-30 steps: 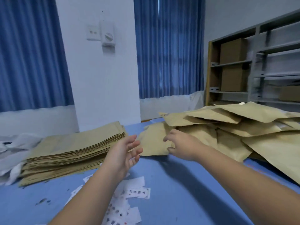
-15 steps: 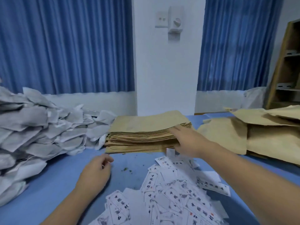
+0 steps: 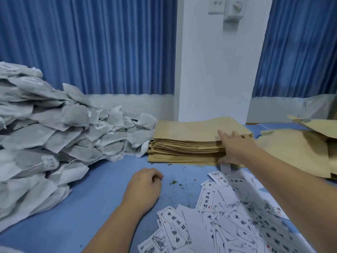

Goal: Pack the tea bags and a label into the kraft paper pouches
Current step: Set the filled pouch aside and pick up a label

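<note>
A flat stack of empty kraft paper pouches (image 3: 186, 132) lies at the back middle of the blue table (image 3: 91, 203). My right hand (image 3: 235, 148) rests at the stack's right front corner, fingers straight on the top pouch and thumb low against the stack's edge. My left hand (image 3: 144, 189) sits on the table in front of the stack, fingers loosely curled, holding nothing. A big heap of grey-white tea bags (image 3: 54, 136) fills the left side. Printed white labels (image 3: 228, 216) are scattered at the front right, partly under my right forearm.
More kraft pouches (image 3: 291, 147) lie piled loosely at the right edge. Small green tea crumbs (image 3: 175, 182) dot the table between my hands. Blue curtains and a white wall column (image 3: 215, 70) stand right behind the table.
The view swung left from the right-hand pouch pile to the stack and tea bags. My right hand moved onto the stack; my left hand came down onto the table and curled.
</note>
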Tool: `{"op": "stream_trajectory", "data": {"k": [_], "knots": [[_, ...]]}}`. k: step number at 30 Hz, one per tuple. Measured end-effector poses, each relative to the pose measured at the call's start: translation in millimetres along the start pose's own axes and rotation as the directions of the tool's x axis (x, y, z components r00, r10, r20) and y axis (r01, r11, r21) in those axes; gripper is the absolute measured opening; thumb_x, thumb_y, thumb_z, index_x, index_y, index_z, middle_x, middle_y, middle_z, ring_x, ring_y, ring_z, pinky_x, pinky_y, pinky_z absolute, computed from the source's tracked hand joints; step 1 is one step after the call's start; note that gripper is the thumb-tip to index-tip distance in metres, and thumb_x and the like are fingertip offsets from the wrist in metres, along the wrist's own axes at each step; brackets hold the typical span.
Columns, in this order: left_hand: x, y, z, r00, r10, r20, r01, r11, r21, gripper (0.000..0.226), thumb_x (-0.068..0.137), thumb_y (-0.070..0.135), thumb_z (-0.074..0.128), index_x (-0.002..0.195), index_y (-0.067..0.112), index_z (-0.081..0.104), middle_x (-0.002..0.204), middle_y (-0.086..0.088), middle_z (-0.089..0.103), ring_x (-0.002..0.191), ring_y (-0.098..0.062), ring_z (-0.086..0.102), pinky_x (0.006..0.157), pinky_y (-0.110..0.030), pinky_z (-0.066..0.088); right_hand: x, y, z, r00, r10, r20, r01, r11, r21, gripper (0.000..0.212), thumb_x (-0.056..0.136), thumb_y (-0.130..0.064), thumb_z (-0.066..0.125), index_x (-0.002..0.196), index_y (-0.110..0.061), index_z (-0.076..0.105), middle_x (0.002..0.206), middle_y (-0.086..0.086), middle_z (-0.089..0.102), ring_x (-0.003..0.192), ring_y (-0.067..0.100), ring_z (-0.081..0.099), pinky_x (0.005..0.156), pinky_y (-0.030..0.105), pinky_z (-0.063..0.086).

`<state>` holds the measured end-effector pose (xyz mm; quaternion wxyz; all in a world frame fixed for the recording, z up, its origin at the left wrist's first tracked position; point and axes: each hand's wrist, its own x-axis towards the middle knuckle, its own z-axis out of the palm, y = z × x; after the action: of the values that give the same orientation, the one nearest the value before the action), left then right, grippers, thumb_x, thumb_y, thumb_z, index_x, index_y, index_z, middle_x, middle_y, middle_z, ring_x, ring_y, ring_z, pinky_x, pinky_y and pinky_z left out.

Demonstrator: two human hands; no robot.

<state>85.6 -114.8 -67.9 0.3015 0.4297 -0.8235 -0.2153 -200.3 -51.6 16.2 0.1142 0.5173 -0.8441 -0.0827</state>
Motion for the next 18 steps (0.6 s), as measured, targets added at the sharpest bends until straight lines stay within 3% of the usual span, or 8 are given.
{"op": "stream_trajectory", "data": {"k": [2, 4, 7, 10, 13, 16, 18], "knots": [[-2.2, -0.3, -1.4, 1.000, -0.009, 0.003, 0.009, 1.000, -0.021, 0.023, 0.092, 0.016, 0.049, 0.093, 0.035, 0.062, 0.100, 0.015, 0.054, 0.106, -0.010, 0.050, 0.092, -0.022, 0.038, -6.6, -1.1, 5.3, 0.996, -0.002, -0.084, -0.005, 0.996, -0.085, 0.086, 0.087, -0.032, 0.059, 0.151, -0.020, 0.003, 0.147, 0.001, 0.041, 0.140, 0.026, 0.028, 0.108, 0.042, 0.030], [-4.4, 0.6, -2.2, 1.000, -0.002, -0.003, 0.002, 1.000, -0.024, 0.023, 0.093, 0.016, 0.049, 0.100, 0.031, 0.065, 0.101, 0.015, 0.053, 0.107, -0.010, 0.050, 0.091, -0.021, 0.037, -14.8, 0.5, 4.7, 0.976, -0.058, -0.210, 0.014, 0.979, -0.205, 0.065, 0.085, -0.012, 0.054, 0.143, -0.024, 0.027, 0.125, -0.003, 0.056, 0.121, 0.023, 0.046, 0.095, 0.036, 0.037], [-9.3, 4.8, -5.8, 0.997, 0.043, -0.057, -0.044, 0.999, -0.019, 0.023, 0.094, 0.014, 0.049, 0.103, 0.027, 0.066, 0.098, 0.016, 0.052, 0.105, -0.010, 0.051, 0.085, -0.020, 0.036, -28.4, 3.4, -7.8, 0.949, -0.166, -0.269, 0.080, 0.950, -0.302, 0.047, 0.080, -0.002, 0.047, 0.119, -0.028, 0.055, 0.103, -0.006, 0.058, 0.100, 0.020, 0.053, 0.078, 0.031, 0.037], [-15.7, 15.5, -11.9, 0.964, 0.162, -0.212, -0.170, 0.985, -0.019, 0.023, 0.093, 0.011, 0.051, 0.100, 0.025, 0.068, 0.094, 0.023, 0.052, 0.098, -0.002, 0.050, 0.079, -0.014, 0.032, -41.1, 0.1, -32.3, 0.937, -0.192, -0.293, 0.119, 0.961, -0.249, 0.046, 0.080, -0.001, 0.044, 0.116, -0.026, 0.058, 0.098, -0.003, 0.055, 0.094, 0.023, 0.056, 0.055, 0.029, 0.024], [-25.8, 36.3, -15.7, 0.935, 0.245, -0.255, -0.272, 0.959, -0.077, 0.023, 0.090, 0.010, 0.055, 0.098, 0.027, 0.068, 0.097, 0.024, 0.056, 0.092, 0.005, 0.049, 0.075, -0.006, 0.033, -53.0, -11.3, -66.5, 0.954, -0.152, -0.258, 0.100, 0.974, -0.203, 0.034, 0.083, -0.001, 0.045, 0.108, -0.020, 0.059, 0.104, 0.001, 0.057, 0.095, 0.026, 0.057, 0.058, 0.029, 0.032], [-34.4, 59.6, -9.6, 0.962, 0.213, -0.171, -0.255, 0.924, -0.284, 0.025, 0.088, 0.013, 0.060, 0.102, 0.032, 0.066, 0.099, 0.021, 0.060, 0.091, 0.008, 0.055, 0.074, -0.007, 0.041, -64.9, -33.5, -98.6, 0.954, -0.133, -0.268, 0.106, 0.988, -0.112, 0.033, 0.083, 0.000, 0.047, 0.106, -0.020, 0.059, 0.100, 0.005, 0.056, 0.090, 0.028, 0.056, 0.066, 0.031, 0.039], [-40.7, 75.8, -4.4, 0.993, 0.119, 0.019, -0.093, 0.853, -0.514, 0.030, 0.084, 0.030, 0.067, 0.114, 0.036, 0.062, 0.100, 0.022, 0.062, 0.085, 0.010, 0.058, 0.069, -0.009, 0.044, -74.3, -52.8, -115.5, 0.931, -0.135, -0.339, 0.121, 0.991, -0.062, 0.020, 0.083, -0.003, 0.050, 0.092, -0.019, 0.056, 0.088, 0.003, 0.051, 0.079, 0.026, 0.048, 0.063, 0.031, 0.036]]}}
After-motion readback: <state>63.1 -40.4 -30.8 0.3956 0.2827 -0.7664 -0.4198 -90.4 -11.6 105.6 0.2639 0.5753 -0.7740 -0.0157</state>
